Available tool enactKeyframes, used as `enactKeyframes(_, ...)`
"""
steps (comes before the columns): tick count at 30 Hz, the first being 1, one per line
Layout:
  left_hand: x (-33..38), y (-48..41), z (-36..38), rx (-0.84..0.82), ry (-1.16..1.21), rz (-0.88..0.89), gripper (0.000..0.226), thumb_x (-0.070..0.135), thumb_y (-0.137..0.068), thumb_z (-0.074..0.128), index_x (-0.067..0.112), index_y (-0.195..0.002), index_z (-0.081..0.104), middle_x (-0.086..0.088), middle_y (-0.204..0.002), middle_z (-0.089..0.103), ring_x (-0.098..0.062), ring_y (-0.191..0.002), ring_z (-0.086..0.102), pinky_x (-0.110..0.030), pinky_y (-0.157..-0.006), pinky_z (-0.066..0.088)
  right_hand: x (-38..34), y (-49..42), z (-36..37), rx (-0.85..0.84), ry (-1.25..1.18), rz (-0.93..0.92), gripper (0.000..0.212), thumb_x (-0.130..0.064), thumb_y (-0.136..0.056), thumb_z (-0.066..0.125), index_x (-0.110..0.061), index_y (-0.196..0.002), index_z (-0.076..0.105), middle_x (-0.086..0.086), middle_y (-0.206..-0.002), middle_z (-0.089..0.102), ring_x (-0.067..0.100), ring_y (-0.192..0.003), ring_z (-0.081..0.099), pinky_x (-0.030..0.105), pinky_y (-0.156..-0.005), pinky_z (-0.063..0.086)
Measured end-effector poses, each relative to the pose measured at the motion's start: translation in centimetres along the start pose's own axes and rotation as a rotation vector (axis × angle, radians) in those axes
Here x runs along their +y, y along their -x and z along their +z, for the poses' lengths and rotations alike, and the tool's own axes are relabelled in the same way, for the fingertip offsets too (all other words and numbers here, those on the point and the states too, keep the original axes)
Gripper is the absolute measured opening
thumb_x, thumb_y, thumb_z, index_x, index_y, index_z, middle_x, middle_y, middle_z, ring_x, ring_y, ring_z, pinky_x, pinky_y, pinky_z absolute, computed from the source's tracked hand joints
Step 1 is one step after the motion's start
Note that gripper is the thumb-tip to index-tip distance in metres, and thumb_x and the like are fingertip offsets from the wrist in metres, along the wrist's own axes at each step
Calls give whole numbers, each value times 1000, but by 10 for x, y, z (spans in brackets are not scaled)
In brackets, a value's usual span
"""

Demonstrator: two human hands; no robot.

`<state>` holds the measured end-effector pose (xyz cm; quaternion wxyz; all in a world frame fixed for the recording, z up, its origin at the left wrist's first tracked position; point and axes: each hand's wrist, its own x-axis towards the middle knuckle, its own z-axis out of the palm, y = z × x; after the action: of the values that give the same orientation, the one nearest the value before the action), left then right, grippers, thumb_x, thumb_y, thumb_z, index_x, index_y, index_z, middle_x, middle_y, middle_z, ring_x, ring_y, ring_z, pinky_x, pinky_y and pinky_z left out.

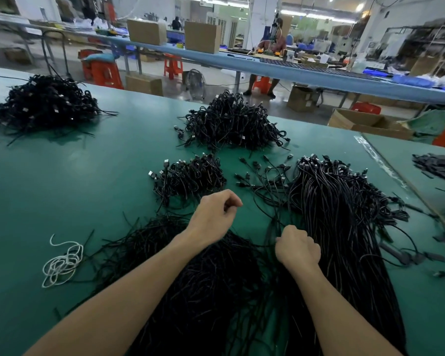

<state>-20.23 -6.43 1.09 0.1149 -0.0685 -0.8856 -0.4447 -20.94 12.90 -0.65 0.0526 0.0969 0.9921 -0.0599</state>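
Note:
A long bundle of straight black cables (344, 227) lies on the green table (75, 188) at the right, plugs at its far end. My right hand (297, 246) hovers at the bundle's left edge with fingers curled, pinching a thin black cable (265, 217) that runs away toward loose plugs. My left hand (215, 214) floats above the table in front of a small heap of coiled cables (190, 177), fingers loosely curled, nothing visible in them. A flat spread of black ties or cables (203, 278) lies under both forearms.
Two larger heaps of coiled black cables sit farther off, one in the centre (233, 123), one at far left (44, 102). A tangled white cord (62, 264) lies at the left. Loose plugged cables (265, 173) lie scattered mid-table. Cardboard boxes (370, 123) stand beyond the table's far edge.

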Motion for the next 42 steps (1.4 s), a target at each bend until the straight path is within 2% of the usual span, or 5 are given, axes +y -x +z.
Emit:
enactKeyframes(8, 1, 16, -9, -22, -4, -50, 17, 9, -97, 58, 25, -96, 64, 10, -93, 66, -4, -88, 61, -26, -81, 54, -6, 11, -6, -60, 167, -59, 25, -5, -90, 54, -7, -115, 56, 14, -119, 59, 33, -109, 56, 37, -82, 43)
enactKeyframes(16, 12, 13, -5, -141, -3, 28, 50, 12, -93, 66, 29, -137, 49, 2, -115, 59, -15, -103, 58, -33, -90, 50, -18, 25, -56, -160, -1146, -97, 16, -12, -104, 42, -7, -91, 50, 4, -73, 46, 13, -56, 43, 27, -49, 40)
enactKeyframes(24, 26, 16, 13, 26, 217, 137, 24, 22, -103, 48, 14, -122, 61, -9, -116, 61, -19, -97, 57, -51, -93, 50, -17, 101, -95, -380, -987, -830, 32, -42, -97, 50, -28, -81, 73, -12, -50, 36, 7, -44, 28, 18, -44, 26)
enactKeyframes(32, 4, -2, -32, 600, -125, 17, 34, 42, -103, 42, 16, -80, 50, -4, -98, 53, -15, -88, 44, -28, -78, 34, 52, 57, -89, 287, -789, -251, 35, -20, -98, 56, -18, -63, 66, -12, -34, 38, 7, -30, 28, 21, -40, 30)
enactKeyframes(42, 22, 27, -34, -121, -295, 235, 42, 45, -96, 45, 19, -63, 42, 6, -53, 44, -14, -46, 39, -30, -50, 37, 36, 54, -66, -158, -198, -557, 73, -70, -91, 33, -36, -154, 24, -11, -156, 35, 9, -145, 26, 36, -120, 24)
